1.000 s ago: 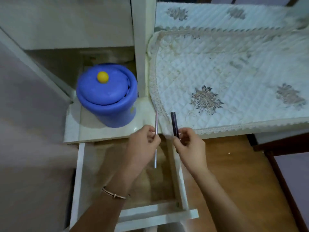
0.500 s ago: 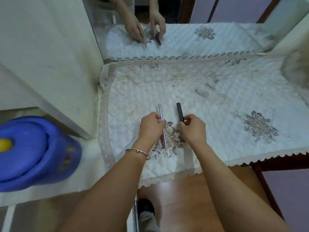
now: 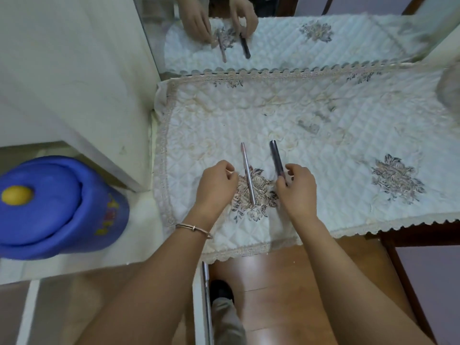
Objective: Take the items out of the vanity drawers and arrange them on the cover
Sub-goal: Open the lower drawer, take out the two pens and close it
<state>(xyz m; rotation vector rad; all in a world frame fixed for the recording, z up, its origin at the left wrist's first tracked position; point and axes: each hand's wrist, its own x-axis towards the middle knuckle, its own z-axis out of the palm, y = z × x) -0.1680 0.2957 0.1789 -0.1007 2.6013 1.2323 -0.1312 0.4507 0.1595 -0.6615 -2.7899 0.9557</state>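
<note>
While the left hand (image 3: 216, 181) hangs loosely curled just beside the slim silver pencil (image 3: 247, 173), nothing sits between its fingers — the pencil lies flat on the quilted cover (image 3: 323, 145), its near end resting across an embroidered flower (image 3: 254, 192), and the hand is just clear of it. The right hand (image 3: 297, 188) is closed at the fingertips round the near end of the dark pencil (image 3: 276, 159), thumb and forefinger pinching it while the rest of the stick lies along the quilting, pointing away from the person. The two pencils lie side by side, nearly parallel, close but apart, the silver one to the left. A thin bracelet (image 3: 193, 229) circles the left wrist. Beyond the pencils the cover spreads wide, cream with a lace border and a second flower motif (image 3: 395, 179) off to the right, and at its far edge a mirror (image 3: 286, 36) doubles the hands and both sticks. To the left, on the lower white ledge, stands a blue tub (image 3: 59, 210) with a yellow knob (image 3: 16, 194) on its lid. Below the cover's front edge there is wooden floor (image 3: 278, 290) — and a metal rod (image 3: 206, 302) running down along a white panel.
</note>
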